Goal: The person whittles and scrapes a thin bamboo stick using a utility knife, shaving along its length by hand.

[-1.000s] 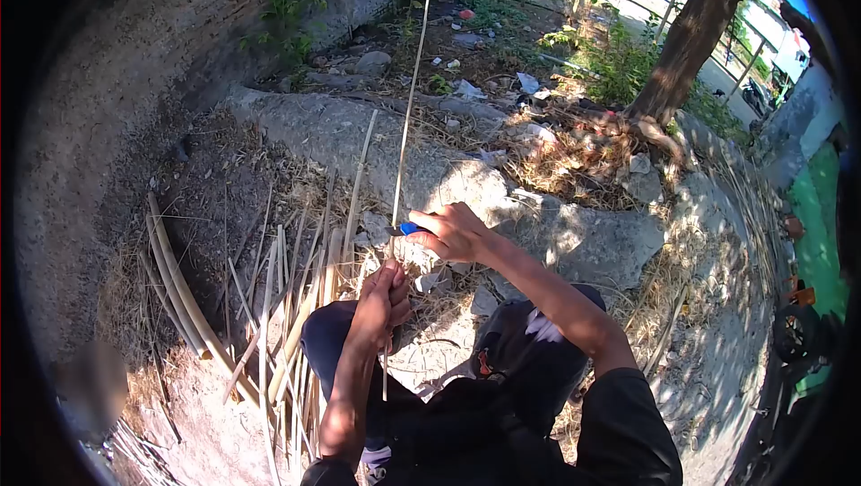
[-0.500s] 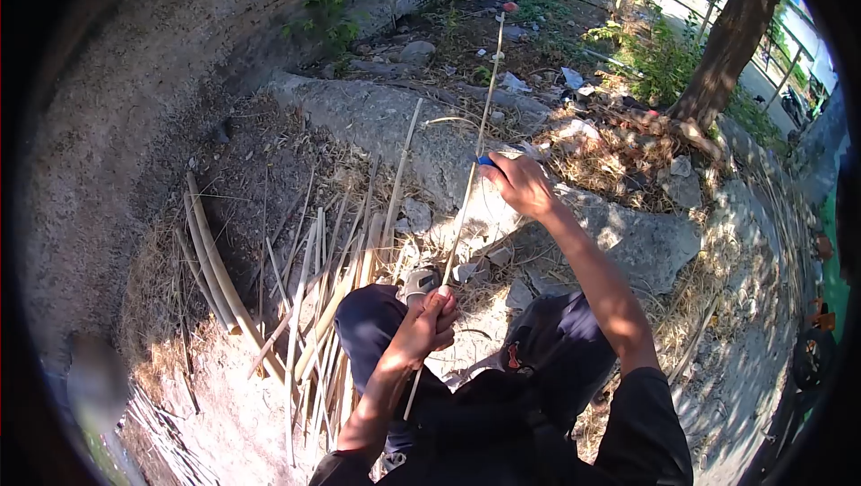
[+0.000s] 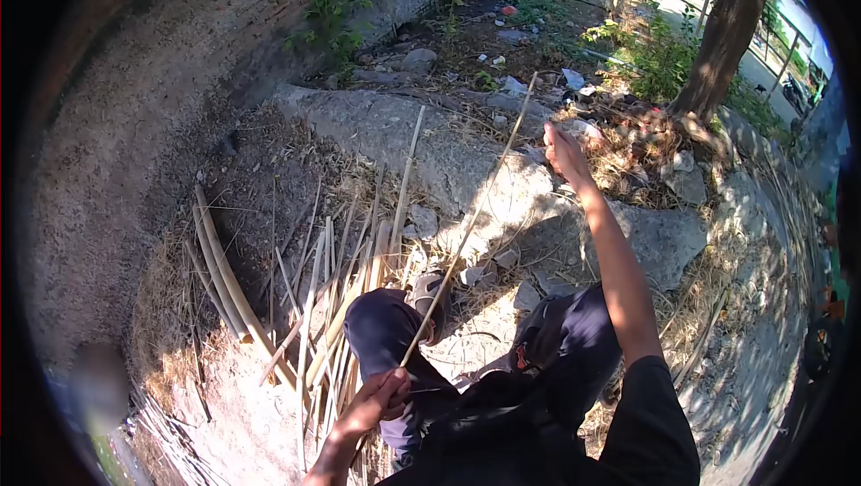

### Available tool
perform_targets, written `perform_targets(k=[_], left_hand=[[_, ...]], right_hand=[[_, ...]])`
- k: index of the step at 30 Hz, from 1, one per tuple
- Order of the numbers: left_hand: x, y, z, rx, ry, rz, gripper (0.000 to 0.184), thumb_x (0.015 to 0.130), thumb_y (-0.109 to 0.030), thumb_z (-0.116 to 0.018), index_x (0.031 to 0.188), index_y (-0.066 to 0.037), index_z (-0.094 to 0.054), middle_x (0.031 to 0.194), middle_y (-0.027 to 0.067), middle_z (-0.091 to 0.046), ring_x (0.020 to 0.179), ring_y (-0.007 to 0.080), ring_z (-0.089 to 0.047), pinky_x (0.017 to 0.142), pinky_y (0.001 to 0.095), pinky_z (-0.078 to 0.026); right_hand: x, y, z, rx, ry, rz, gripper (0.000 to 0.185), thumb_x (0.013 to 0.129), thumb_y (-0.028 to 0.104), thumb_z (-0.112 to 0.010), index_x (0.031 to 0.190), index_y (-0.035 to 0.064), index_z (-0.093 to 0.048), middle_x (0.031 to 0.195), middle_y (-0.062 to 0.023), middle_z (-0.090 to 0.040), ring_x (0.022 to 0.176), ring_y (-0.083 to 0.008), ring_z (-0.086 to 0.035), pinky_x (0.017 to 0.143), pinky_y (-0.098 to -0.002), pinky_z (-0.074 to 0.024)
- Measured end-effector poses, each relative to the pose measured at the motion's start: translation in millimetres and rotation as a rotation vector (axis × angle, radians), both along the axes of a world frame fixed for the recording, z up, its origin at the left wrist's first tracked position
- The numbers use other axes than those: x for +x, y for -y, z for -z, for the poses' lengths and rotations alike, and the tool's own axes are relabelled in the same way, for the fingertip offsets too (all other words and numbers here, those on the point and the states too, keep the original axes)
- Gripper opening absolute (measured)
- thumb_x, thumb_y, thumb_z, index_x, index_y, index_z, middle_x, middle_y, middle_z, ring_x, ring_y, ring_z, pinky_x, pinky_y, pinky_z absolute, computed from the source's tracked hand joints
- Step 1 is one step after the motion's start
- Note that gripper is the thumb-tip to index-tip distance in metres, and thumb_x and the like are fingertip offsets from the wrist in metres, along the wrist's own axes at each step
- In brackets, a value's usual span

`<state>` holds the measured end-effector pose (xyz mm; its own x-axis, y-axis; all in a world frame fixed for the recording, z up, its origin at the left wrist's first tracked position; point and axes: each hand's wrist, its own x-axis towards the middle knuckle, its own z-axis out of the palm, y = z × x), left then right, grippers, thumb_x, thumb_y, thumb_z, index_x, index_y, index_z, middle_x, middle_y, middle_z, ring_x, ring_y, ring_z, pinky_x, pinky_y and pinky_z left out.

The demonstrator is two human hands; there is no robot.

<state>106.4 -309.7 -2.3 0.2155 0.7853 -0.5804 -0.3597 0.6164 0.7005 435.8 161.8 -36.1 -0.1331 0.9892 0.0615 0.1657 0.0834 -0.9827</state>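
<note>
My left hand point(image 3: 381, 399), low in front of my body, is closed around the lower end of a long thin bamboo strip point(image 3: 467, 229). The strip slants up and away to the right, past my knee, with its far tip above the pale rock. My right hand point(image 3: 565, 156) is raised to the right of the strip's upper part, apart from it. Its fingers are curled, and what they hold, if anything, is hidden.
Several cut bamboo strips point(image 3: 314, 307) lie beside my left leg, with thicker curved bamboo poles point(image 3: 229, 275) farther left. A low rock ledge point(image 3: 359, 123) crosses ahead. A rough wall point(image 3: 134, 127) rises on the left, and a tree trunk point(image 3: 725, 38) stands at the upper right.
My right hand has come off the strip and moved right and slightly up; the blue thing in it no longer shows. My left hand has drawn the strip down and left.
</note>
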Motion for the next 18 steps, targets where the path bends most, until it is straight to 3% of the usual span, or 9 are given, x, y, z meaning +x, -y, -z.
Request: perform_targets(k=[1,3,4,7,9,12,15,18], left_hand=[[-2,0,1,0.0,0.002,-0.005,0.036,0.116,-0.033,-0.043,0.088,-0.01,-0.046,0.065,-0.0074,-0.031,0.049,0.0031,-0.024,0.045,0.0225,-0.02],[-3,-7,2,0.062,-0.101,-0.09,0.035,0.115,-0.033,-0.044,0.089,-0.011,-0.048,0.064,-0.0072,-0.03,0.049,0.0034,-0.025,0.045,0.0228,-0.021],[-3,-14,1,0.035,-0.093,-0.114,0.035,0.115,-0.033,-0.043,0.089,-0.011,-0.049,0.064,-0.0072,-0.03,0.048,0.0042,-0.025,0.045,0.0238,-0.021],[-1,-37,3,0.006,0.025,-0.102,0.036,0.115,-0.033,-0.043,0.088,-0.011,-0.049,0.062,-0.0073,-0.029,0.046,0.0049,-0.024,0.043,0.0248,-0.02],[9,-55,-2,0.024,-0.013,-0.075,0.037,0.115,-0.035,-0.043,0.088,-0.011,-0.049,0.061,-0.0073,-0.028,0.045,0.0052,-0.024,0.043,0.0253,-0.019],[27,-80,1,0.146,0.077,0.056,0.039,0.115,-0.037,-0.041,0.088,-0.01,-0.05,0.059,-0.0075,-0.027,0.046,0.0051,-0.022,0.043,0.0259,-0.018],[42,-99,2,0.17,0.043,0.074,0.04,0.115,-0.037,-0.04,0.087,-0.01,-0.05,0.059,-0.0078,-0.026,0.047,0.0054,-0.021,0.044,0.0259,-0.018],[43,-113,-6,0.237,-0.014,0.167,0.04,0.115,-0.038,-0.041,0.098,-0.006,-0.058,0.064,-0.007,-0.032,0.054,0.0057,-0.027,0.049,0.0251,-0.025]], right_hand=[[-1,4,-4,0.0,0.002,-0.005,0.057,0.103,0.062,-0.053,0.086,0.0077,-0.061,0.07,0.0004,-0.055,0.055,-0.0121,-0.042,0.054,-0.034,-0.0358],[-2,11,-17,-0.4,-0.408,-0.049,0.054,0.101,0.061,-0.057,0.098,0.0075,-0.064,0.075,0.0015,-0.056,0.049,-0.0063,-0.036,0.046,-0.0267,-0.0288],[-7,12,-12,-0.388,-0.513,-0.023,0.055,0.099,0.058,-0.064,0.111,0.0045,-0.066,0.082,0.0003,-0.061,0.045,-0.0018,-0.033,0.042,-0.0215,-0.0232],[-23,29,-28,-0.217,-0.411,0.047,0.057,0.097,0.055,-0.07,0.119,0.0023,-0.067,0.09,-0.0034,-0.068,0.046,-0.0018,-0.033,0.043,-0.0218,-0.0241],[-33,47,-38,-0.219,-0.41,-0.109,0.064,0.097,0.05,-0.073,0.133,-0.002,-0.063,0.112,-0.0125,-0.075,0.049,0.0002,-0.031,0.044,-0.0217,-0.0248],[-43,65,-44,-0.163,-0.4,-0.34,0.066,0.101,0.05,-0.068,0.142,-0.0006,-0.058,0.13,-0.0182,-0.071,0.048,0.002,-0.031,0.045,-0.0182,-0.028],[-50,66,-46,-0.156,-0.554,-0.271,0.041,0.101,0.031,-0.074,0.13,0.0028,-0.066,0.113,-0.0121,-0.075,0.049,0.0016,-0.034,0.047,-0.02,-0.0272],[-39,65,-52,-0.13,-0.625,-0.261,0.034,0.101,0.025,-0.074,0.126,0.0038,-0.067,0.108,-0.0105,-0.075,0.049,0.0014,-0.035,0.046,-0.0201,-0.0274]])
